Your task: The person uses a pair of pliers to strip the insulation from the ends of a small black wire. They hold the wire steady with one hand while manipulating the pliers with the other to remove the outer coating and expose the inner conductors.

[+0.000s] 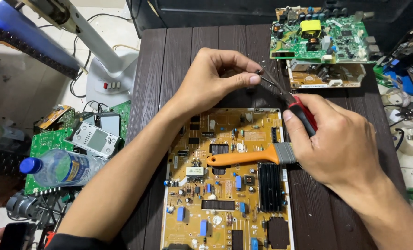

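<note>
My left hand (pixel 216 81) is raised over the dark wooden table (pixel 169 60), its thumb and fingers pinched on something very small at the tip of a pair of pliers. My right hand (pixel 341 143) grips the red-and-black handles of those pliers (pixel 292 102), whose jaws point up-left toward the left fingertips. Below the hands lies a large tan circuit board (pixel 225 185) with black heat sinks and blue parts. An orange-handled brush (pixel 248 157) rests across this board, its metal ferrule by my right hand.
A green circuit board (pixel 322 39) sits stacked on a tan one (pixel 327 76) at the back right. At the left are a water bottle with a blue cap (pixel 58 167), green boards, a grey remote-like device (pixel 95 139) and a white lamp base (pixel 111 78). Clutter lines the right edge.
</note>
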